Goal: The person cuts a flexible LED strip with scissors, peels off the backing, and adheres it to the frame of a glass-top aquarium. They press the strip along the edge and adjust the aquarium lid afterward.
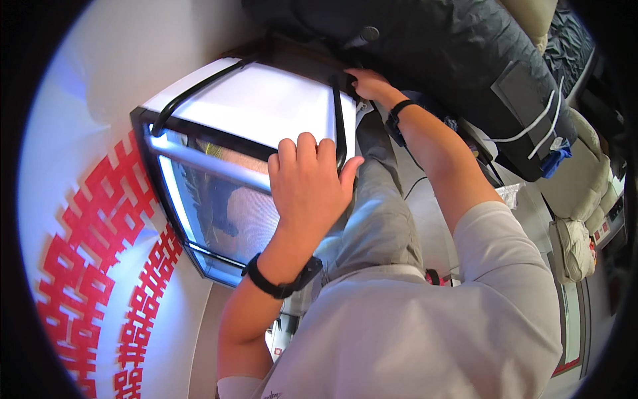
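Note:
A lit, glass-fronted box (226, 206) like a tank stands before me, with a white top (266, 100) and a dark frame. Two bent black bars (199, 90) run along its top. My left hand (307, 179) lies against the front top edge, fingers spread and thumb out to the right, holding nothing. At the far right corner, my right hand (371, 85) has its fingers bent on the dark rear edge (312, 63); some of them are hidden. Inside the box, behind the glass, are a bright light tube and dark and greenish shapes that I cannot make out.
Red paper cutouts (100, 253) cover the white wall at left. A large black cover (438, 60) lies behind my right arm, with white cables (541, 126) and a blue item (555, 159) at its end. A beige padded seat (581, 179) stands far right.

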### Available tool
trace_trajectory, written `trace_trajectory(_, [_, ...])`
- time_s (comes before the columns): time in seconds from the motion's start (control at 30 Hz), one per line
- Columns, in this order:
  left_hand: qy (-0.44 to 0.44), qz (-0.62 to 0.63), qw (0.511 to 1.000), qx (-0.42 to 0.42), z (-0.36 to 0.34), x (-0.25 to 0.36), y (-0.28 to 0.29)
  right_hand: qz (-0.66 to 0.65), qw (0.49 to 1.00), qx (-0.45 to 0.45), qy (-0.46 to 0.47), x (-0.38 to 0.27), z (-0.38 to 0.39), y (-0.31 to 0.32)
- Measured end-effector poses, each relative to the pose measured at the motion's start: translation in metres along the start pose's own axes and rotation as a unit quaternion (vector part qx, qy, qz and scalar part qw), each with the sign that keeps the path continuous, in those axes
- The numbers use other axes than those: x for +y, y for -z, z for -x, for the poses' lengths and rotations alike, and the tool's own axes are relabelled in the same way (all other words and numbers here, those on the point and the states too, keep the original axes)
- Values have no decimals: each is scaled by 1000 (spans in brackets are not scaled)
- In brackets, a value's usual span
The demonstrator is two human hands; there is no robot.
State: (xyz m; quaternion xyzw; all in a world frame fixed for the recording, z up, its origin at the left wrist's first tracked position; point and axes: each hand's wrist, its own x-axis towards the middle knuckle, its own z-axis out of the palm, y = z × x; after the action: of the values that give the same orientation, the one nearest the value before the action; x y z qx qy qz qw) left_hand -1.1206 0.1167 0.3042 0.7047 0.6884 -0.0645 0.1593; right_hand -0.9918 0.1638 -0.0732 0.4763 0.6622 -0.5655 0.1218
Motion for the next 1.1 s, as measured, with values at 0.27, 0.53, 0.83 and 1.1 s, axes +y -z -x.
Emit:
trace_trajectory(0.27, [63,-21,984,-165,-16,17,-11,-186,975,-90,-84,33,-124,-76])
trace_trajectory(0.53, [49,-41,961,-268,-35,1,-4,-271,932,-143,-191,27,-133,-65])
trace_trajectory(0.83, [78,0,981,-176,-32,-8,-8,-292,919,-141,-222,27,-112,-52])
trace_trajectory(1.1, [120,109,981,-104,-24,-22,-16,-324,888,-194,-262,38,-123,-64])
